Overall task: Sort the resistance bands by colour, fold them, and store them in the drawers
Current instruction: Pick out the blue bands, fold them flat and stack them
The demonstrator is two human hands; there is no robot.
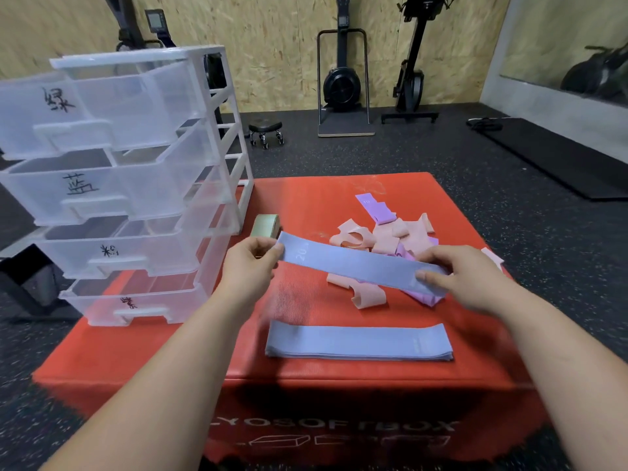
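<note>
Now the blue band (360,266) is held flat between both hands, its long axis running left to right, with the left end slightly higher in view. The left hand (249,263) pinches one end between thumb and curled fingers, and the right hand (465,277) pinches the other. It hangs over the red box (136,362), between the pink and purple pile (384,239) behind and a flat stack of blue bands (358,341) near the front edge. A folded green band (265,226) sits beside the drawer unit (136,185), whose four labelled drawers are pulled out.
</note>
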